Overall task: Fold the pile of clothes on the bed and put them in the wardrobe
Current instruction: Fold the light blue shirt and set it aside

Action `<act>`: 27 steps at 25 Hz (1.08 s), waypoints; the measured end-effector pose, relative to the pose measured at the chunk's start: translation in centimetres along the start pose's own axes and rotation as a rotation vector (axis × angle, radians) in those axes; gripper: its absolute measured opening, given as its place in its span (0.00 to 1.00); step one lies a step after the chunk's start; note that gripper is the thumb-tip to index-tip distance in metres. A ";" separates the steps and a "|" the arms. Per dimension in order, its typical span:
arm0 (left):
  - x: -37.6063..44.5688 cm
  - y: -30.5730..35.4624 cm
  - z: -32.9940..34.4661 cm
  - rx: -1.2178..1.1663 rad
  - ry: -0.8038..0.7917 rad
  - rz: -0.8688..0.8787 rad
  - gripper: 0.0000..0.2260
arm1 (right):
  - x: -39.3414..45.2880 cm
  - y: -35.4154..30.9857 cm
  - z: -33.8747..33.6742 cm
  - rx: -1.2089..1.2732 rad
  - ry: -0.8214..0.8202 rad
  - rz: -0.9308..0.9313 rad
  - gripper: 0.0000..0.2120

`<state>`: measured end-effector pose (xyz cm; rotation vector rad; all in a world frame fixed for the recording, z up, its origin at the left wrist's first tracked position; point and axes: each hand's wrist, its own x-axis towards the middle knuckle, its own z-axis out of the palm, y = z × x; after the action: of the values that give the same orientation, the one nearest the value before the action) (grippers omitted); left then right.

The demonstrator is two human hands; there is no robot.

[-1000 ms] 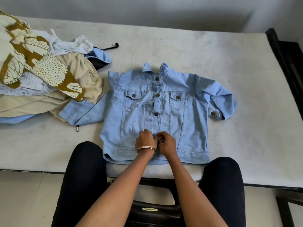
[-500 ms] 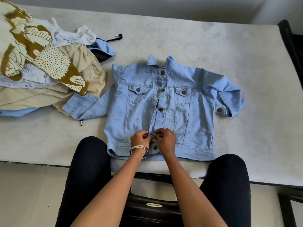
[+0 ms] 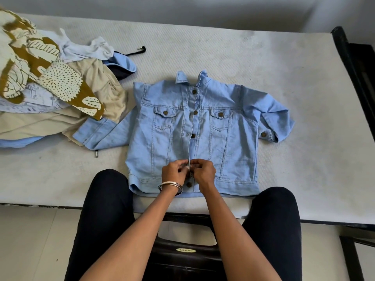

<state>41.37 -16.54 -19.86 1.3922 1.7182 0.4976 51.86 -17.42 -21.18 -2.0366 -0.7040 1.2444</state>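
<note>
**Both grips pinched at the jacket's front opening, near the hem**

The left hand (image 3: 175, 173) and right hand (image 3: 203, 171) each pinch the front edges of the denim jacket (image 3: 192, 136), fingers curled on the cloth where a button would close. The jacket lies face up on the bed (image 3: 284, 63), in front of the person's knees, hem toward the bed's near edge.

Risks, as I judge them: the button could slip out of its hole and leave the front gaping, which would skew any fold. Tugging could drag the hem over the bed's edge. The left sleeve (image 3: 101, 132) touches the unfolded pile (image 3: 50, 88), so lifting the jacket could pull other clothes along.
</note>
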 end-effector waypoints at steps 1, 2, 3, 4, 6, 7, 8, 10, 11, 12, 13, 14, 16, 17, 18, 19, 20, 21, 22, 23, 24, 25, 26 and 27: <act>0.1 0.0 0.0 -0.034 -0.003 -0.019 0.09 | 0.3 0.0 -0.2 -0.034 -0.038 -0.004 0.11; 0.4 0.0 -0.1 -0.062 0.004 -0.048 0.09 | 0.6 -0.1 -0.5 -0.051 -0.079 -0.002 0.09; 0.7 -0.1 0.0 -0.079 0.020 -0.070 0.09 | 0.8 -0.3 -0.8 -0.054 -0.114 0.002 0.07; 0.9 0.0 0.1 -0.073 0.041 -0.082 0.09 | 1.0 -0.6 -0.9 -0.056 -0.141 0.004 0.06; 1.2 0.4 0.3 -0.063 0.068 -0.090 0.09 | 1.1 -1.2 -1.1 -0.086 -0.156 0.001 0.08; 1.4 0.4 0.5 -0.066 0.063 -0.085 0.08 | 1.1 -1.4 -1.1 -0.111 -0.148 -0.007 0.09; 1.5 0.5 0.6 -0.062 0.050 -0.078 0.07 | 1.1 -1.5 -1.1 -0.133 -0.139 -0.022 0.10; 1.6 0.6 0.6 -0.030 0.046 -0.057 0.05 | 1.1 -1.4 -0.9 -0.182 -0.133 -0.068 0.09; 1.8 0.5 0.6 -0.014 0.055 -0.052 0.04 | 1.1 -1.4 -0.9 -0.217 -0.125 -0.097 0.06; 1.9 0.5 0.6 -0.001 0.063 -0.054 0.02 | 1.1 -1.4 -0.8 -0.255 -0.109 -0.125 0.05; 1.9 0.5 0.6 0.012 0.070 -0.055 0.02 | 1.1 -1.4 -0.8 -0.292 -0.093 -0.150 0.05; 1.9 0.6 0.7 0.034 0.072 -0.059 0.01 | 1.0 -1.4 -0.7 -0.329 -0.077 -0.172 0.05; 2.0 1.0 0.8 0.095 0.054 -0.073 0.02 | 0.9 -1.2 -0.6 -0.396 -0.041 -0.204 0.06; 2.2 1.1 0.8 0.118 0.034 -0.087 0.03 | 0.9 -1.0 -0.5 -0.418 -0.036 -0.213 0.07; 2.4 1.3 0.6 0.124 0.009 -0.120 0.03 | 0.9 -0.8 -0.4 -0.425 -0.045 -0.225 0.07; 2.8 1.3 0.4 0.104 -0.023 -0.180 0.04 | 0.9 -0.7 -0.5 -0.423 -0.071 -0.237 0.07; 3.2 1.4 0.0 0.044 -0.058 -0.265 0.04 | 0.9 -0.5 -0.7 -0.414 -0.105 -0.248 0.07; 3.7 1.3 -0.3 -0.039 -0.098 -0.347 0.04 | 1.0 -0.5 -0.9 -0.406 -0.130 -0.251 0.08; 4.0 1.4 -0.6 -0.120 -0.150 -0.409 0.04 | 1.1 -0.5 -1.2 -0.395 -0.140 -0.249 0.09; 4.2 1.4 -0.8 -0.178 -0.197 -0.441 0.03 | 1.2 -0.5 -1.4 -0.387 -0.142 -0.246 0.09; 4.2 1.4 -0.9 -0.215 -0.225 -0.460 0.03 | 1.3 -0.4 -1.4 -0.380 -0.144 -0.242 0.10; 4.2 1.5 -0.9 -0.247 -0.233 -0.478 0.03 | 1.4 -0.3 -1.3 -0.376 -0.149 -0.237 0.10; 4.2 1.6 -0.9 -0.277 -0.233 -0.496 0.03 | 1.3 -0.2 -1.1 -0.371 -0.151 -0.233 0.11; 4.1 1.6 -0.9 -0.309 -0.228 -0.513 0.03 | 1.3 -0.1 -1.0 -0.375 -0.147 -0.236 0.11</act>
<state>41.54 -12.04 -19.69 0.7207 1.6466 0.2855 53.23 -16.66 -21.46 -2.0869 -1.2909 1.1989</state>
